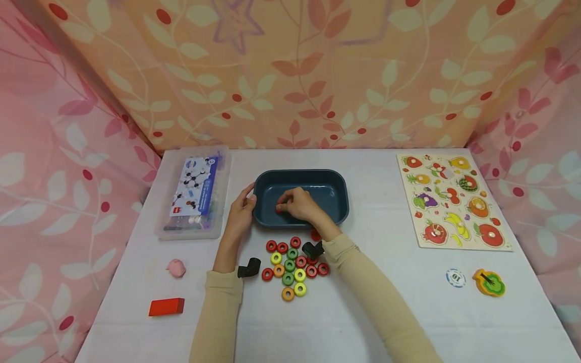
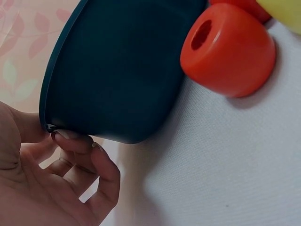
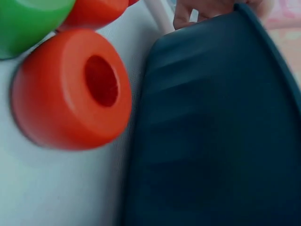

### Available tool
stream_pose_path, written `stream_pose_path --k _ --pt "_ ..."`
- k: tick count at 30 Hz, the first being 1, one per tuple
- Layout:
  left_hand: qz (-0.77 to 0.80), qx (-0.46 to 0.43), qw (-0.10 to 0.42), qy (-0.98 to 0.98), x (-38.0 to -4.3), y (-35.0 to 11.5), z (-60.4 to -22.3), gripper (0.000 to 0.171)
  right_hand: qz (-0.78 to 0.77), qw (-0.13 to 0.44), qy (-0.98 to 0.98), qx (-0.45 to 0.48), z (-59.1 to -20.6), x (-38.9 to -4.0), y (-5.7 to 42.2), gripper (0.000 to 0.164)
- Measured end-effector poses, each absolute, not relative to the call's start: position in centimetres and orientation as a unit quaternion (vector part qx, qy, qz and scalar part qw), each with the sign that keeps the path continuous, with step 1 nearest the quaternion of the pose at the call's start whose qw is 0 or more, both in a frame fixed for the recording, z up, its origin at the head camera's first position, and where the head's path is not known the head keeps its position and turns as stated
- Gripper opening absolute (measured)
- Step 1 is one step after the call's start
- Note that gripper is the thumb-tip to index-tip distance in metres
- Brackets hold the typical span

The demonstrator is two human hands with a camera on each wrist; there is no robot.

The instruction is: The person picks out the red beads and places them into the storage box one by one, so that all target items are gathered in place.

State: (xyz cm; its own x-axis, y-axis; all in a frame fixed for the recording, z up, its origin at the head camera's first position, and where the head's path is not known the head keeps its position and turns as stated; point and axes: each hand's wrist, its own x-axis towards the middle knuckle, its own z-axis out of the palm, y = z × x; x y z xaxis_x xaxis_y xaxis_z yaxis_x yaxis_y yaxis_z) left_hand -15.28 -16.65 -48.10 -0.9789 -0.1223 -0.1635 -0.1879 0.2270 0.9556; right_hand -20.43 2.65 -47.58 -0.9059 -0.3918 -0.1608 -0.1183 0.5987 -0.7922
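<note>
A dark blue rectangular tray (image 1: 338,212) stands at the middle of the table. My left hand (image 1: 239,214) pinches its left rim between thumb and fingers; the left wrist view shows this hand (image 2: 61,174) at the tray's corner. Inside the tray, my right hand (image 1: 299,203) pinches a small red bead (image 1: 278,208) low over the bottom. In front of the tray lie several ring-shaped beads, among them a red bead (image 1: 295,242), a green bead (image 1: 289,265), a yellow bead (image 1: 300,289) and an orange bead (image 1: 288,294). The right wrist view shows only the tray's outer wall (image 3: 202,127), which hides my right hand.
Black wrist-camera pieces (image 1: 249,268) sit at both cuffs. To the left are a clear plastic case (image 1: 218,201), a pink figure (image 1: 176,268) and a red block (image 1: 166,306). A fruit puzzle board (image 1: 426,227), a round chip (image 1: 456,278) and a tree-shaped piece (image 1: 489,283) lie right.
</note>
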Motion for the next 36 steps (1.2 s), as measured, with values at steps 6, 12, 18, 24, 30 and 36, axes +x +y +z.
stream_pose_path --k 6,12,18,24,30,36 --pt "0.619 -0.098 0.020 0.779 -15.2 -16.6 -48.0 0.043 -0.457 0.155 0.865 -0.135 -47.8 -20.9 1.6 0.014" --pt "0.623 -0.095 0.012 0.776 -15.4 -16.5 -48.0 0.044 -0.489 0.156 0.847 -0.139 -48.0 -21.0 1.4 0.020" --pt "0.617 -0.098 0.005 0.781 -15.3 -16.4 -48.1 0.043 -0.484 0.141 0.850 -0.152 -48.1 -21.0 1.7 0.019" --pt "0.617 -0.101 0.005 0.780 -15.3 -16.3 -48.4 0.042 -0.446 0.093 0.871 -0.183 -47.3 -20.3 2.8 0.015" --pt "0.616 -0.104 0.002 0.780 -15.2 -16.2 -48.2 0.042 -0.441 0.093 0.856 -0.254 -44.8 -18.4 4.1 0.020" --pt "0.615 -0.105 -0.001 0.782 -15.2 -16.2 -48.1 0.042 -0.421 0.138 0.835 -0.327 -43.1 -15.3 3.9 0.017"
